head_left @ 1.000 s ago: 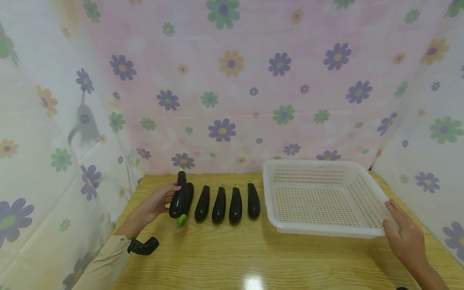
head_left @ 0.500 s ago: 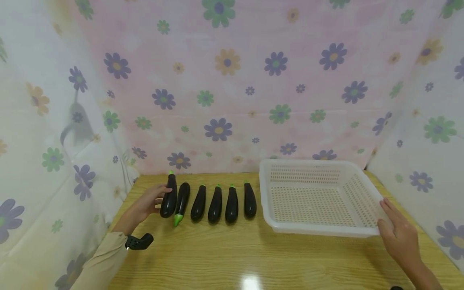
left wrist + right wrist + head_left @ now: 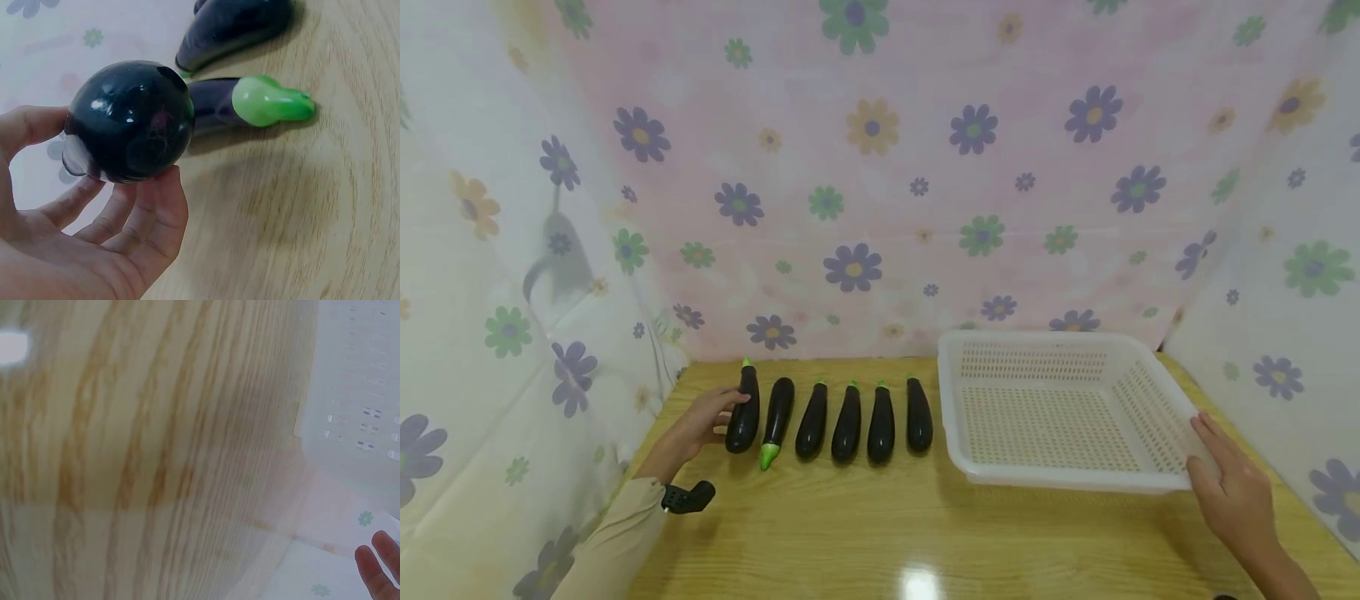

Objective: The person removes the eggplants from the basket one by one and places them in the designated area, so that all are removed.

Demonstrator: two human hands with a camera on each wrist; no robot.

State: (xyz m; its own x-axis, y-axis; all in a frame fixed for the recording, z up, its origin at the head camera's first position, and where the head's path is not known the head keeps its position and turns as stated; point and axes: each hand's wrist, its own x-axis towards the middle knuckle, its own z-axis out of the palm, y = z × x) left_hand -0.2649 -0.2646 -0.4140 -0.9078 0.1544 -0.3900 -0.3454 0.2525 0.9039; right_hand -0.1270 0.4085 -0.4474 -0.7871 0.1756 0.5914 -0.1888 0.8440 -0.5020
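My left hand (image 3: pixel 711 417) holds a dark, glossy eggplant (image 3: pixel 743 417) at the left end of a row. In the left wrist view, the thumb and fingers (image 3: pixel 169 206) curve around its rounded end, which faces the camera. Beside it lies another eggplant (image 3: pixel 778 417), its green stem pointing toward me. Further right are several more eggplants (image 3: pixel 846 425), stems toward the back wall. My right hand (image 3: pixel 1236 492) grips the right rim of a white plastic basket (image 3: pixel 1037 479) near its front corner. Only two fingertips (image 3: pixel 372 569) of that hand show in the right wrist view.
The wood-grain table (image 3: pixel 865 533) runs up to a flower-printed cloth (image 3: pixel 857 308) at the back, with cloth at both sides too. No eggplants show inside the perforated basket. A black wrist mount (image 3: pixel 688 498) sits on the left sleeve.
My left hand has moved the held eggplant leftward and slightly down, opening a gap beside the eggplant with the stem toward me. The right hand stays on the basket. The head view has shifted slightly.
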